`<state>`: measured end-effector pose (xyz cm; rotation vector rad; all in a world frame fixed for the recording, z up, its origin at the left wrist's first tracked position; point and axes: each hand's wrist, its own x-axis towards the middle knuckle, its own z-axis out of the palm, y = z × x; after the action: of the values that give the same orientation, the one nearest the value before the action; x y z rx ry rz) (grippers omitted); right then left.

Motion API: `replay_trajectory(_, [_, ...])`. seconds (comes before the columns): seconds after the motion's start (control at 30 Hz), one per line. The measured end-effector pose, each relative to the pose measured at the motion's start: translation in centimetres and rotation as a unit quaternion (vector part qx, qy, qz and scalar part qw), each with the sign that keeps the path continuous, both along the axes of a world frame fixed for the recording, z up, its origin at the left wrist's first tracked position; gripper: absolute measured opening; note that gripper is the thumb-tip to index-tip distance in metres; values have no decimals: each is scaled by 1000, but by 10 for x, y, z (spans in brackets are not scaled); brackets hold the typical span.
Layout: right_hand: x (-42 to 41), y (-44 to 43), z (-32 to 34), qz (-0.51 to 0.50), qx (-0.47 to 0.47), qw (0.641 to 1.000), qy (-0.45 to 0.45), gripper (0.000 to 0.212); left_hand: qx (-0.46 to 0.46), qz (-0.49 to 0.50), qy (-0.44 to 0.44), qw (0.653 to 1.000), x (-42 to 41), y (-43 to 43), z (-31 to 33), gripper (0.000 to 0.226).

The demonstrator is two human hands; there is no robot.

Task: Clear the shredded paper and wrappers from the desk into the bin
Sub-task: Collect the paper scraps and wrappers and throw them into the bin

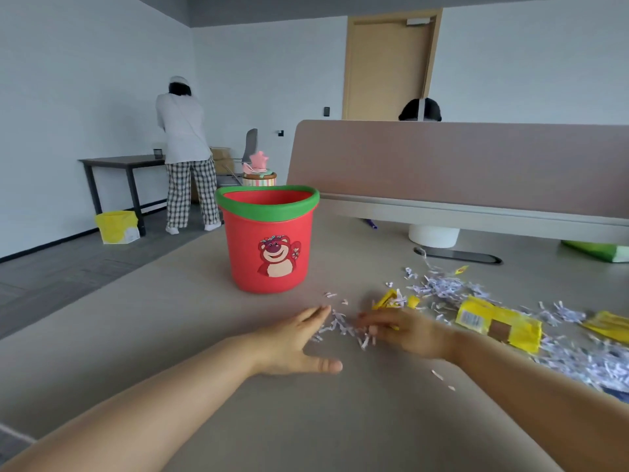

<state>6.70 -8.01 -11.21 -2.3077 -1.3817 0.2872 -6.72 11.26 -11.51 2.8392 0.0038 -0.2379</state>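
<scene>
Resting on the bench (pixel 190 321), the left hand (pixel 292 345) is spread flat, its fingers (pixel 315 315) open and holding nothing. The right hand (pixel 408 332) is blurred, its fingers (pixel 369 321) curled loosely over a small clump of shreds (pixel 340 327) between the hands; a firm grasp cannot be told. More shredded paper (pixel 442 287) and yellow wrappers (pixel 498 323) are scattered to the right. A red bin (pixel 270 240) stands upright farther back, apart from the hands.

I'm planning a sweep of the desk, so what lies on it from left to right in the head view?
Red bin → left hand → small shred pile → right hand → large yellow wrapper → yellow wrapper at the right edge.
</scene>
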Motion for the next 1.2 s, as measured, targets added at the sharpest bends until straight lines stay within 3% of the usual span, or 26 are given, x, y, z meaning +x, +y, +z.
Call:
replay_trajectory(0.07, [8, -8, 9, -78, 91, 992, -27, 24, 30, 4, -32, 999, 14, -2, 1, 100])
replay_trajectory(0.13, [22, -13, 13, -140, 104, 980, -99, 25, 54, 20, -49, 997, 36, -4, 2, 93])
replay_trajectory(0.2, [36, -19, 9, -180, 36, 973, -139, 39, 45, 44, -45, 997, 59, -8, 2, 83])
replay_trajectory(0.3, [45, -23, 3, -207, -75, 973, -71, 68, 25, 51, -1, 998, 83, -16, -6, 76])
replay_trajectory(0.4, [49, -13, -1, -186, -101, 977, -27, 87, 74, 7, -6, 997, 88, -22, -13, 78])
replay_trajectory(0.47, [50, -5, -4, -167, -134, 976, -34, 88, 42, -12, 0, 999, 78, -23, -8, 87])
replay_trajectory(0.53, [48, 0, -8, -129, -178, 974, -62, 77, 6, -37, 23, 999, 58, -23, 0, 116])
replay_trajectory(0.6, [42, -1, -11, -85, -183, 977, -73, 62, 16, -71, 38, 997, 34, -23, 5, 142])
replay_trajectory(0.67, [35, -12, -11, -43, -173, 982, -62, 54, 54, -100, 39, 993, 16, -23, 1, 145])
replay_trajectory(0.73, [27, -31, -9, -9, -168, 985, -48, 57, 83, -114, 34, 989, 7, -25, -4, 142])
replay_trajectory(0.83, [10, -60, -6, 4, -166, 985, -41, 78, 90, -95, 13, 991, 12, -36, -10, 133])
replay_trajectory(0.97, [-5, -81, -11, -15, -183, 980, -72, 100, 52, -62, -20, 997, 35, -60, -13, 94])
replay_trajectory(1.13, [-7, -109, -17, -81, -161, 976, -122, 91, 111, -77, -6, 991, 65, -86, -14, 77])
replay_trajectory(1.2, [-6, -126, -16, -116, -118, 975, -152, 75, 116, -96, -9, 988, 72, -98, -14, 75])
